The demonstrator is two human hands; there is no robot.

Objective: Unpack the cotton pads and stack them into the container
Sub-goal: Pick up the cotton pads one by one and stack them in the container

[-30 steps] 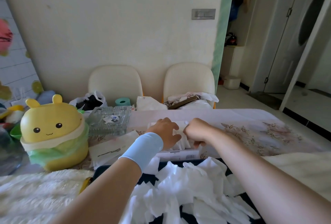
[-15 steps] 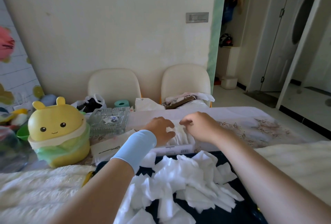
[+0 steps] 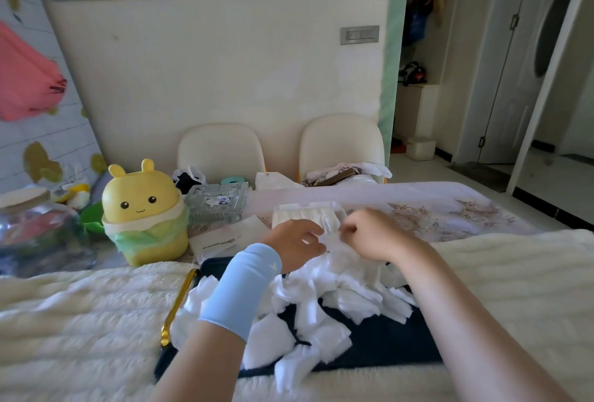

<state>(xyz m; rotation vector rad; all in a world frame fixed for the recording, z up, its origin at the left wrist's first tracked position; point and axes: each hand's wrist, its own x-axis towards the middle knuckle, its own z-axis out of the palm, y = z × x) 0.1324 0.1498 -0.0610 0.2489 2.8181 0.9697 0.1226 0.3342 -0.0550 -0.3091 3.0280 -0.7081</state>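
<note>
A clear plastic container (image 3: 307, 215) stands on the table beyond the tray, with white cotton pads standing in a row inside it. A loose heap of cotton pads (image 3: 321, 298) covers the dark tray (image 3: 392, 347) in front of me. My left hand (image 3: 294, 244), with a light blue wristband, hovers at the heap's far edge just short of the container, fingers and thumb loosely curved with nothing seen in them. My right hand (image 3: 369, 234) is beside it, fingers curled down onto pads at the top of the heap; blur hides the fingertips.
A yellow cartoon-faced bin (image 3: 144, 212) with a green liner stands at the left, a glass dish (image 3: 217, 204) behind it. A glass jar (image 3: 38, 234) is at the far left. A gold-handled tool (image 3: 175, 305) lies by the tray. Two cream chairs (image 3: 221, 150) back the table.
Both hands have drawn back from the container, where they were pressing the pads, to the near heap. The camera has tilted down and to the right.
</note>
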